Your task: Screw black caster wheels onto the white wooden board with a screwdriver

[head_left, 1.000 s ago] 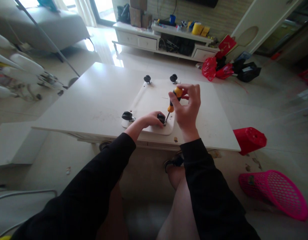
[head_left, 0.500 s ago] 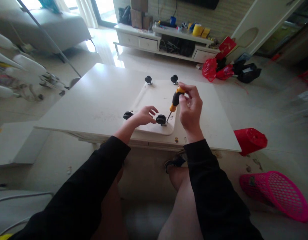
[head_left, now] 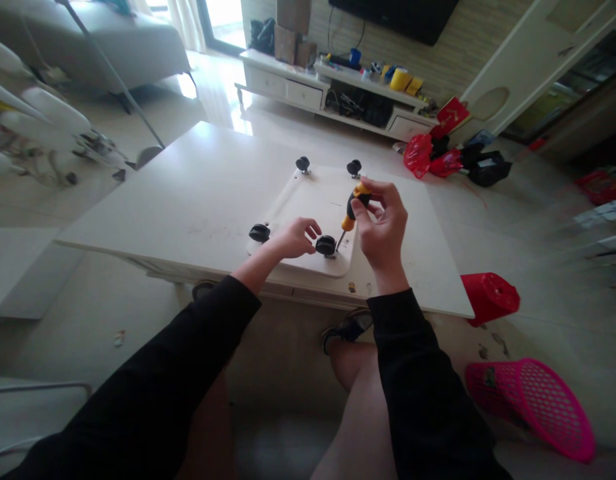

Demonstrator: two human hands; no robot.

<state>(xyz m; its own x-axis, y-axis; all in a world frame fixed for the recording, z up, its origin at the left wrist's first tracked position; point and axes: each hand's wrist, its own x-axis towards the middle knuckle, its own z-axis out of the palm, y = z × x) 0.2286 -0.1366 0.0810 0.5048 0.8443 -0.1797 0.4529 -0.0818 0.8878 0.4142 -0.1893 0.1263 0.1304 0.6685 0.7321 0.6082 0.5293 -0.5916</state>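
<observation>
A white panel (head_left: 308,200) lies on the white table, with a black caster wheel at each corner. My right hand (head_left: 385,223) grips a yellow-and-black screwdriver (head_left: 355,205), tilted, its tip down at the metal base of the near-right caster (head_left: 326,245). My left hand (head_left: 297,238) rests just left of that caster, fingers apart and curved; whether a fingertip touches the wheel I cannot tell. Left of my wrist is the near-left caster (head_left: 259,233). At the panel's far edge stand the far-left caster (head_left: 303,164) and far-right caster (head_left: 354,167).
The white table (head_left: 198,193) extends left and right of the panel. On the floor at the right are a red bucket-like container (head_left: 491,298) and a pink mesh basket (head_left: 531,400). Red and black bags (head_left: 451,160) lie near the TV cabinet (head_left: 303,95).
The screwdriver's handle is turned slightly in my right hand, and my fingers have shifted on it. My left hand stays beside the same caster. The whole view has tilted a little.
</observation>
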